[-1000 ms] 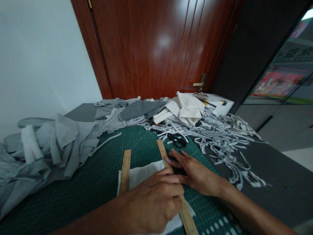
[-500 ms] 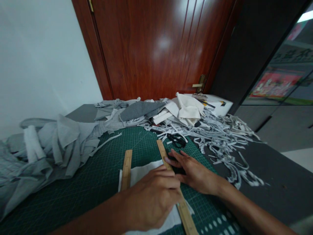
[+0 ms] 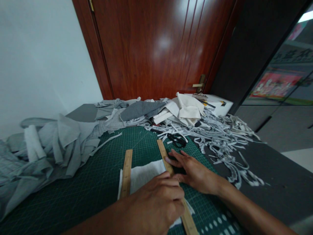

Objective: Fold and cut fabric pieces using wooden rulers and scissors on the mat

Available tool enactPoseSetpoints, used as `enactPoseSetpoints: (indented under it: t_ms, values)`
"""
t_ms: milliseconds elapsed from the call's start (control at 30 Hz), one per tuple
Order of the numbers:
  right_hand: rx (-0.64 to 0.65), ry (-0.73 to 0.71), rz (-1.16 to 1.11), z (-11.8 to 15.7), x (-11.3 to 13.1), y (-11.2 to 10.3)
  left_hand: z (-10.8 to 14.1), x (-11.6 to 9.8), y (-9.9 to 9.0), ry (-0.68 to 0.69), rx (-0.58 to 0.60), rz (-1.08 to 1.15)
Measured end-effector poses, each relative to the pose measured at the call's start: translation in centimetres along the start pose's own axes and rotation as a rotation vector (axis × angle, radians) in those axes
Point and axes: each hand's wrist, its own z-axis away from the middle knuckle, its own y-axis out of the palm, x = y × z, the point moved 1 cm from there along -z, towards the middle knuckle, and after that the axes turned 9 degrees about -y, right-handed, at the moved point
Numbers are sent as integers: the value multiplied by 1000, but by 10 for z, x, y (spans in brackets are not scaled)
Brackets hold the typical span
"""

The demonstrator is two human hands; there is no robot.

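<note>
A white piece of cloth point(image 3: 146, 173) lies on the green cutting mat point(image 3: 93, 192). One wooden ruler point(image 3: 126, 173) rests along its left side; a second wooden ruler point(image 3: 162, 150) lies slanted along its right side. My right hand point(image 3: 193, 171) is open, fingers spread, pressing on the right ruler and the mat beside it. My left hand point(image 3: 158, 202) is closed at the left edge of that ruler, over the cloth. Its fingers curl together, and whatever they hold is hidden. Part of the cloth and ruler is covered by this hand.
Black-handled scissors point(image 3: 177, 140) lie beyond the right ruler. Grey fabric point(image 3: 61, 140) is heaped at left, with cream cloth point(image 3: 189, 109) at the back. Many cut strips point(image 3: 225, 140) pile up at right. Behind stand a white box point(image 3: 221, 102) and a brown door point(image 3: 156, 49).
My left hand has slid along the right ruler toward me and slightly right, uncovering more cloth. My right hand and both rulers stay nearly in place.
</note>
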Motion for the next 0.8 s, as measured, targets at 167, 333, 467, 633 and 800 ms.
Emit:
enactPoseSetpoints:
  t_ms: [167, 333, 467, 633, 800]
  values:
    - [-12, -19, -14, 1, 0, 0, -2, -10, -5, 34, -44, -87]
    - [-24, -16, -23, 0, 4, -3, 0, -19, 3, 83, -95, -131]
    - [4, 12, -19, -2, 5, -4, 0, -19, 21, 55, -109, -24]
    - [24, 31, -15, -3, 5, -4, 5, -19, 25, -8, -111, 75]
    - [-1, 6, -57, -2, 4, -4, 12, -23, 46, 146, -84, 37]
